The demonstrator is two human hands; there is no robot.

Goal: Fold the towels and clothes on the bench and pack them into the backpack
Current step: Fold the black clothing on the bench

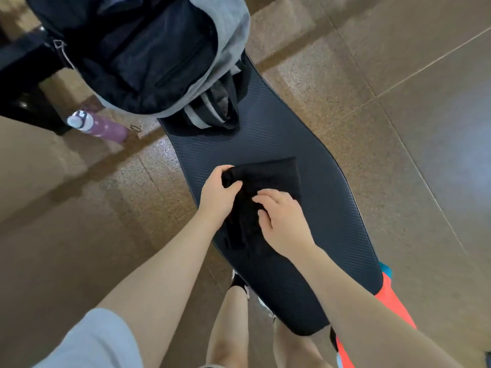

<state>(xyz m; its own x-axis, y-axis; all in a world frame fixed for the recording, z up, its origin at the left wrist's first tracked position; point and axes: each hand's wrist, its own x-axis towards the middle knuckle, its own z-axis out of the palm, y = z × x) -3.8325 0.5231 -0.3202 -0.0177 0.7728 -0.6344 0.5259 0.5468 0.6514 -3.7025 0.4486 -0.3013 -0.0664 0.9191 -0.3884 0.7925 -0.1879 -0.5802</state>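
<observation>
While both arms reach in from 6 o'clock, left hand [216, 199] pinches the black garment [263, 187] at its corner, thumb over fingers; right hand [284, 221] rests on it, fingers loosely spread. Garment lies mid-worktop [332, 208], probably half folded. Backpack [143, 49] sits open at 12 o'clock; bottle [98, 126] on floor at 10.

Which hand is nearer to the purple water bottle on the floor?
Left. The left hand grips the black garment at its bottle-side edge on the bench; the right hand rests on it farther from the purple water bottle.
</observation>
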